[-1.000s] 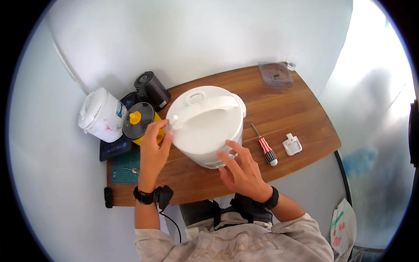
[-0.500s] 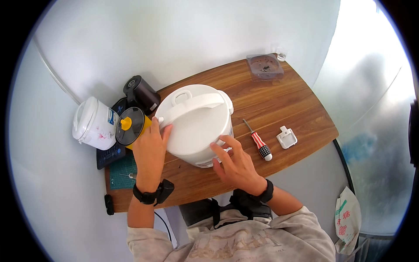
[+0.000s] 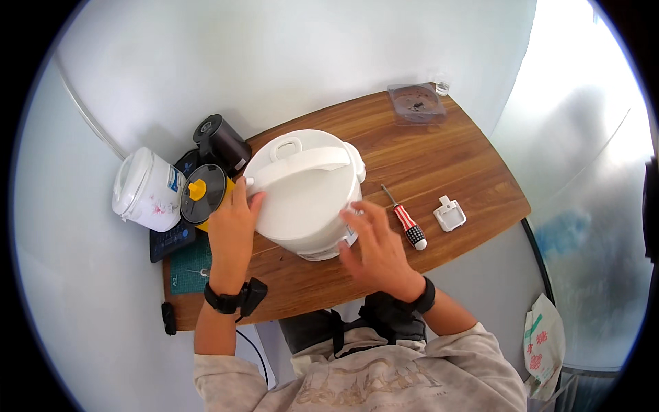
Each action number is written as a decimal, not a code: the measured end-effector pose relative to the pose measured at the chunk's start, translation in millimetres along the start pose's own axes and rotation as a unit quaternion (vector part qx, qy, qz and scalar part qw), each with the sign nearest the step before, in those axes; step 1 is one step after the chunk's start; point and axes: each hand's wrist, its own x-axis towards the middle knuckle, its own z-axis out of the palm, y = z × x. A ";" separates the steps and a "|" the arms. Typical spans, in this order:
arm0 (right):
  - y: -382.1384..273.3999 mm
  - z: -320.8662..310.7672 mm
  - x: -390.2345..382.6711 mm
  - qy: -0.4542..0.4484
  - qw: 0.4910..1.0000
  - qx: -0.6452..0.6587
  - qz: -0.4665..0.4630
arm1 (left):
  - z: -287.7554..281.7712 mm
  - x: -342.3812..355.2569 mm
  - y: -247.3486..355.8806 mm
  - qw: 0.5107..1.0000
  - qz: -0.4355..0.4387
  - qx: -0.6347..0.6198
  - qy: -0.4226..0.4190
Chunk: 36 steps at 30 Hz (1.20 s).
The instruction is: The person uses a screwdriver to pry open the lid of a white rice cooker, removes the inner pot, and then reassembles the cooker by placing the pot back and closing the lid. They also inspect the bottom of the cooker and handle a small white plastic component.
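Observation:
A white rice cooker (image 3: 295,206) with a curved carrying handle (image 3: 302,167) across its closed lid stands on the wooden table. At its left side, my left hand (image 3: 232,230) touches the rim near the handle's end, fingers stretched and thumb apart. My right hand (image 3: 379,250) is by the cooker's front right side, fingers apart and bent, slightly smeared by motion. Its fingertips are close to the front panel; whether they touch it I cannot tell. To the right lie a screwdriver (image 3: 410,226) with a striped and dotted handle and a small white plastic part (image 3: 449,214).
Left of the cooker crowd a yellow pot with a dark lid (image 3: 206,189), a white floral rice cooker (image 3: 151,192), a dark kettle (image 3: 223,144) and a black hotplate (image 3: 170,242). A green cutting mat (image 3: 189,269) lies in front. A clear plastic tray (image 3: 417,103) sits far right.
My right hand has shifted slightly right, its fingers drawing back from the cooker's front. My left hand stays at the cooker's left side. The whole view has shifted a little.

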 end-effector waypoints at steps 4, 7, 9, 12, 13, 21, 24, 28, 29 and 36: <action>30.5 -11.0 19.7 0.054 0.990 0.077 0.102 | 13.8 17.4 -22.2 0.992 -0.041 -0.116 -0.026; 59.4 -19.9 40.6 -0.028 0.969 0.163 0.183 | 15.9 37.9 -37.2 0.974 -0.045 -0.207 -0.079; 75.6 -16.7 54.3 -0.066 0.969 0.185 0.147 | 23.4 54.0 -49.7 0.960 -0.048 -0.249 -0.119; 79.8 -11.6 72.2 -0.117 0.948 0.250 0.159 | 35.1 70.5 -54.2 0.939 -0.052 -0.314 -0.134; 79.6 -10.0 77.8 -0.131 0.936 0.277 0.173 | 37.6 75.5 -52.7 0.935 -0.065 -0.320 -0.137; 94.4 5.4 79.3 -0.124 0.974 0.176 0.063 | 50.1 78.8 -51.2 0.987 -0.072 -0.132 -0.056; 89.7 3.8 76.3 -0.121 0.978 0.149 0.076 | 43.7 80.3 -35.1 0.981 -0.096 -0.155 -0.069; 69.3 -7.0 72.7 -0.135 0.977 0.139 0.088 | 43.1 77.4 -36.0 0.964 -0.132 -0.220 -0.072; 64.3 -5.5 69.2 -0.127 0.979 0.135 0.086 | 45.2 75.8 -39.3 0.956 -0.141 -0.250 -0.068; 37.8 6.2 45.8 -0.095 0.993 -0.005 0.070 | 45.0 15.3 -56.2 0.812 -0.246 -0.529 -0.004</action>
